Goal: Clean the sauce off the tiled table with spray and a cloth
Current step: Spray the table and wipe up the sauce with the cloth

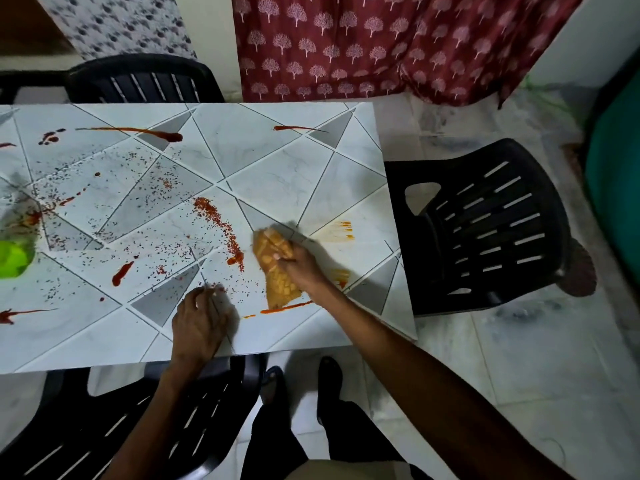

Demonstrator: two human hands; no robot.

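My right hand (300, 268) presses a folded yellow-orange cloth (277, 271) flat on the tiled table (270, 161), near its right end. Smeared orange sauce (337, 232) lies just right of the cloth, and a thin red streak (287, 307) runs below it. A line of red crumbs (221, 226) stretches left of the cloth. More red sauce streaks (138, 132) and blobs (121, 273) mark the left half. My left hand (201, 318) rests on the table near the front edge, fingers down, holding nothing. A green object (14, 259) sits blurred at the left edge.
A black plastic chair (485, 220) stands at the table's right end. Another chair (145, 81) is behind the table and a third (104, 427) is under the front edge. A red patterned curtain (381, 46) hangs at the back. My feet are on the tiled floor.
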